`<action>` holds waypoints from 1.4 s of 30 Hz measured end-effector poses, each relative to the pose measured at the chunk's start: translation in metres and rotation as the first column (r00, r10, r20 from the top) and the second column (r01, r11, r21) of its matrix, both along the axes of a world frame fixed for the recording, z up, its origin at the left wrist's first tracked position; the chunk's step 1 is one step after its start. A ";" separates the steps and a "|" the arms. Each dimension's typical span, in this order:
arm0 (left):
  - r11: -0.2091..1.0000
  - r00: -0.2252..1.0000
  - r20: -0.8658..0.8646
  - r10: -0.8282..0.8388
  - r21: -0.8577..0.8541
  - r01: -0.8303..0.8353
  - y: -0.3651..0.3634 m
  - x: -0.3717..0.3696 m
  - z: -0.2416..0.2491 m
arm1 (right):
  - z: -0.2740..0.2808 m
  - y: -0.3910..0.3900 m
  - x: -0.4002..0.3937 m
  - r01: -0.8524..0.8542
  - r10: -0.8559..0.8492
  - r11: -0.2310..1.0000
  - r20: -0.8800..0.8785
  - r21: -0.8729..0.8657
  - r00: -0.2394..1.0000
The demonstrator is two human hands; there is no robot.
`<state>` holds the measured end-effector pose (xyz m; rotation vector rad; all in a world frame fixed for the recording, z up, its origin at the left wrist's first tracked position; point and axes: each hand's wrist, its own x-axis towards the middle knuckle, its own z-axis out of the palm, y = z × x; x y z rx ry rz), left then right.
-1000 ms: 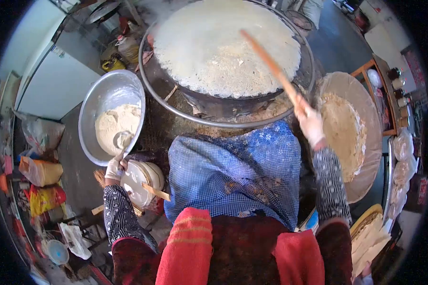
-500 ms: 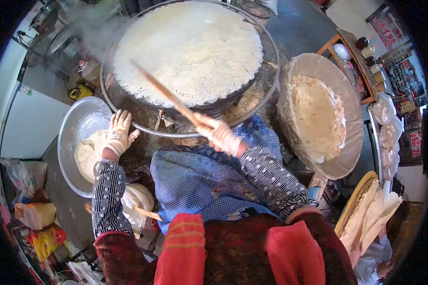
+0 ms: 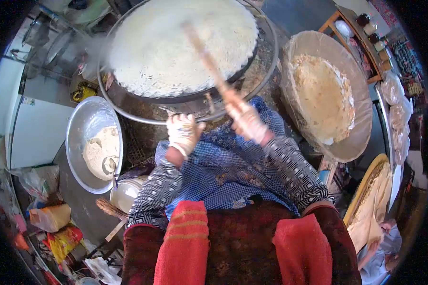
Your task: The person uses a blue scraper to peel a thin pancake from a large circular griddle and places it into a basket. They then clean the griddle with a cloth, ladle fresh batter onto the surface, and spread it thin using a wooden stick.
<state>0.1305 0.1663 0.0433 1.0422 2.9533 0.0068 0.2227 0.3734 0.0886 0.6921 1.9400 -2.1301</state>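
My right hand (image 3: pixel 246 121), in a whitish glove, is wrapped round the lower end of a long wooden stick (image 3: pixel 214 71). The stick slants up and left over a large round griddle (image 3: pixel 176 52), its far end blurred by motion. A pale, steaming layer of batter covers the griddle. My left hand (image 3: pixel 183 133), gloved too, has its fingers curled over the front of the metal ring (image 3: pixel 142 119) around the griddle. Left of that hand stands a metal bowl (image 3: pixel 76 142) holding pale batter (image 3: pixel 100 149) and what looks like a ladle.
On the right is a plastic-lined basin (image 3: pixel 361 109) with a browned flat sheet inside. Below it, thin flatbreads (image 3: pixel 371 199) lie stacked on a round board, near another person's hand (image 3: pixel 373 247). A pale bucket (image 3: pixel 123 194) and a brush (image 3: pixel 110 209) are at lower left.
My left hand has moved right from beside the bowl to the front of the ring. The stick has swung right across the griddle with my right hand. My view has shifted slightly.
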 end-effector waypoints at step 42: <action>0.988 0.978 0.140 0.155 -0.034 -0.152 -0.010 -0.015 0.012 | -0.013 0.083 -0.047 0.195 -0.239 0.912 0.082 0.360 0.968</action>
